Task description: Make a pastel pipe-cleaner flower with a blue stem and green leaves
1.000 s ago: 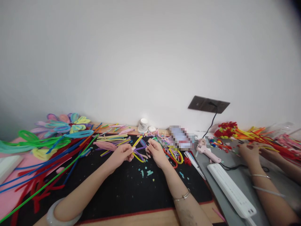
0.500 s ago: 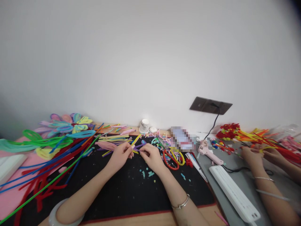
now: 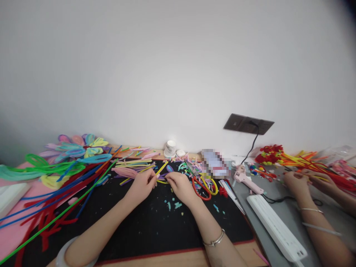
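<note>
Over the black mat, my left hand pinches a yellow pipe cleaner, whose free end points up and to the right. Just to its right is my right hand, thumb and fingertips pressed together. Whatever sits in that pinch is too small to make out. A small gap separates the two hands. Behind them lie pastel pipe cleaners and a pink bundle. Yellow-and-red-handled scissors rest beside my right hand, and teal clippings are scattered below it.
At left are a pipe-cleaner flower and long green, blue and red stems. A paper cup stands by the wall. On the right are a pink glue gun, a white power strip and another person's hands.
My hands have drawn slightly apart, and the purple piece that showed between them is no longer clearly visible there. The yellow pipe cleaner stays in my left hand.
</note>
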The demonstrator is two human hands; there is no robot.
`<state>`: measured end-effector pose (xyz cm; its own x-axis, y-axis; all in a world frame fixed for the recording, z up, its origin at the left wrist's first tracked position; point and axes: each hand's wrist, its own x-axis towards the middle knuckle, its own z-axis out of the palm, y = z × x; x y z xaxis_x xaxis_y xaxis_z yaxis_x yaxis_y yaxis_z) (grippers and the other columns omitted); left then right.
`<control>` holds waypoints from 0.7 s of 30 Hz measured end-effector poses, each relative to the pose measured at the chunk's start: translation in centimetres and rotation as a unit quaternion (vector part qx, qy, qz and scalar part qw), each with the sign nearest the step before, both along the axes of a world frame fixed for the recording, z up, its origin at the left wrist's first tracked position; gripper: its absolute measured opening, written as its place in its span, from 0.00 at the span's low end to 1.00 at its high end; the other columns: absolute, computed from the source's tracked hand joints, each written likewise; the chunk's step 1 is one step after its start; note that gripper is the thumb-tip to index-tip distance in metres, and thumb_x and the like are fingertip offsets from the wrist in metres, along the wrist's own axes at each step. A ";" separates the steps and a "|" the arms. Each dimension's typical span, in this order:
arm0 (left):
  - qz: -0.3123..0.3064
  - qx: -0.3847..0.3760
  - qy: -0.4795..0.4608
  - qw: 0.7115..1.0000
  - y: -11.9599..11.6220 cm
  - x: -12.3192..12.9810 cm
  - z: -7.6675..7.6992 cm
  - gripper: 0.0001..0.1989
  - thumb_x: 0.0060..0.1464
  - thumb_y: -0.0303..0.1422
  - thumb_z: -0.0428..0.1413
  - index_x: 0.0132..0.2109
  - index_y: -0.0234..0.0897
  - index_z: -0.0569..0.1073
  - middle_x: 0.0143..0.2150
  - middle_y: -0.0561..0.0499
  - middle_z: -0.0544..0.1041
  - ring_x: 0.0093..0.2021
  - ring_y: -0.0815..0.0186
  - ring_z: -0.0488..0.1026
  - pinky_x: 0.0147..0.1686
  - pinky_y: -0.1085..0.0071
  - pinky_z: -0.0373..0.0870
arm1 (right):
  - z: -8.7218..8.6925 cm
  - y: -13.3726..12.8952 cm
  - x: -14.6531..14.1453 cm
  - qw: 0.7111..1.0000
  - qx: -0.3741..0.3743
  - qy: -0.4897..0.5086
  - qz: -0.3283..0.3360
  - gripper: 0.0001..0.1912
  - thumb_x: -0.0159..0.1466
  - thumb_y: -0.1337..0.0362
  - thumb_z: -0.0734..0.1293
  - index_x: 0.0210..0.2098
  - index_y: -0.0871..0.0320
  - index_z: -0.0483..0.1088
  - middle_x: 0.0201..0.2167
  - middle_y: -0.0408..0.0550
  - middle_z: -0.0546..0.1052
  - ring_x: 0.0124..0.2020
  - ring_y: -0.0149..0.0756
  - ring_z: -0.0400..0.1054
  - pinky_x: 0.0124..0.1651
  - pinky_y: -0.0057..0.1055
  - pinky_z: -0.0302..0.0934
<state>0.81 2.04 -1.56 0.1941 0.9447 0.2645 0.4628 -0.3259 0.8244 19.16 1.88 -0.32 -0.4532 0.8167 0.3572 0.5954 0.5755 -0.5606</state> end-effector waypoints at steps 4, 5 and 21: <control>-0.002 0.008 0.006 1.000 0.0 -0.1 0.0 0.11 0.56 0.36 0.47 0.26 0.39 0.64 0.22 0.53 0.71 0.25 0.64 0.69 0.29 0.69 0.61 | -0.3 0.2 0.1 0.998 -0.059 0.030 -0.001 0.10 0.63 0.71 0.58 0.34 0.56 0.69 0.23 0.44 0.74 0.25 0.33 0.67 0.32 0.27 0.57; -0.002 0.003 0.000 1.000 -0.1 0.0 0.0 0.11 0.56 0.36 0.47 0.26 0.39 0.64 0.23 0.53 0.72 0.25 0.64 0.69 0.30 0.69 0.62 | -0.3 0.2 0.1 0.997 -0.066 0.043 -0.001 0.10 0.63 0.71 0.57 0.35 0.56 0.69 0.23 0.43 0.73 0.24 0.33 0.67 0.32 0.27 0.57; 0.005 -0.191 -0.239 0.952 0.5 0.2 0.2 0.17 0.47 0.46 0.55 0.26 0.35 0.65 0.24 0.51 0.75 0.25 0.66 0.72 0.32 0.67 0.69 | 0.5 0.2 0.2 0.991 0.024 0.120 -0.058 0.10 0.62 0.70 0.58 0.24 0.58 0.62 0.23 0.42 0.65 0.27 0.30 0.60 0.32 0.26 0.52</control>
<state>1.03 2.52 -1.38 0.1287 0.9908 -0.0419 0.0074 0.0413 0.9991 19.34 2.04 0.23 -0.2545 0.8377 0.4833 0.5116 0.5407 -0.6678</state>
